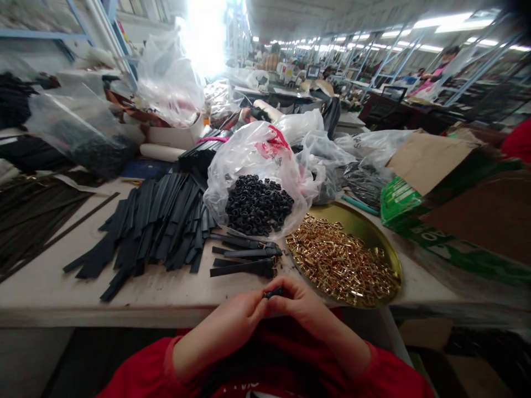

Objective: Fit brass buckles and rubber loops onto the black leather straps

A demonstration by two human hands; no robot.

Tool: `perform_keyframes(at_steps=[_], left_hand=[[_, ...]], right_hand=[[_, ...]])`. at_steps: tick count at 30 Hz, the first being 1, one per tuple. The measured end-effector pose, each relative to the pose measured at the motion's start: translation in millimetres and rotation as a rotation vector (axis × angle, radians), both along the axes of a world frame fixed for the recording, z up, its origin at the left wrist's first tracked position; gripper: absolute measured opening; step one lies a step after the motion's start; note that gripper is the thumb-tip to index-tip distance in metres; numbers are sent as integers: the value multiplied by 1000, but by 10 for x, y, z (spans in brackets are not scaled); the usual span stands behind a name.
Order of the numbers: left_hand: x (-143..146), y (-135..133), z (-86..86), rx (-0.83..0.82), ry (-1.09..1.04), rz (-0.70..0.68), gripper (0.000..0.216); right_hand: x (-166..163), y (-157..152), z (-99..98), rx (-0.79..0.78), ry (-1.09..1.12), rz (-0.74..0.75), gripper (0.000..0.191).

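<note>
My left hand [243, 315] and my right hand [301, 307] meet at the table's front edge, fingers pinched together on a small black piece [274, 293]. Just beyond them lie a few finished black straps [244, 260]. A round gold tray [369, 224] heaped with small gold metal clips [340, 260] sits to the right of my hands. A clear plastic bag [249, 160] holding black loops [257, 204] lies behind the straps.
A big pile of black strips [153, 226] covers the table's left middle. More dark strips [29, 215] lie at far left. Cardboard and a green box [418, 204] stand at right. Plastic bags and rolls crowd the back. People work at distant benches.
</note>
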State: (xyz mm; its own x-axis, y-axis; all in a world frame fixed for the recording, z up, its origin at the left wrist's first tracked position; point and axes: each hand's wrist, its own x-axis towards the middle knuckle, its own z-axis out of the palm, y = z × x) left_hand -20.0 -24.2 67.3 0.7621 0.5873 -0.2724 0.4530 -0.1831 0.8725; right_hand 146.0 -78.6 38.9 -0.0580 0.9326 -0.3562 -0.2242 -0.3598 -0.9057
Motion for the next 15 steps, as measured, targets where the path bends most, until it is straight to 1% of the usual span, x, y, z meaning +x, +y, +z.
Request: perform_keyframes(at_steps=[2,4,5,7,9,10,11,12,13,14,15], left_hand=[[13,-2,-15,-80,46,-10,38],[17,-5,-35,-148,113,8,46],[17,-5,-49,-143,125,32,48],[21,-4,-86,-80,76,99,48],[32,8,-120,-49,-11,136,47],[40,19,-132,-60,-43,140,45],[49,32,-139,-76,-67,143,43],[60,48,-141,-86,-83,151,40],[73,63,-140,-93,-91,164,37],[90,75,-137,-101,-94,183,35],[111,82,-132,-115,-95,204,33]], right_hand=[[15,11,-13,1,-12,-17,30],[19,12,-50,4,-55,-54,31],[15,9,-77,4,-71,-65,32],[5,1,-129,19,-91,-57,32],[38,3,-150,90,-141,-4,31],[87,15,-141,143,-216,30,30],[162,37,-119,201,-349,58,29],[262,69,-86,258,-543,80,25],[379,113,-49,300,-791,89,21],[504,164,-13,320,-1088,84,17],[625,221,16,307,-1359,103,17]])
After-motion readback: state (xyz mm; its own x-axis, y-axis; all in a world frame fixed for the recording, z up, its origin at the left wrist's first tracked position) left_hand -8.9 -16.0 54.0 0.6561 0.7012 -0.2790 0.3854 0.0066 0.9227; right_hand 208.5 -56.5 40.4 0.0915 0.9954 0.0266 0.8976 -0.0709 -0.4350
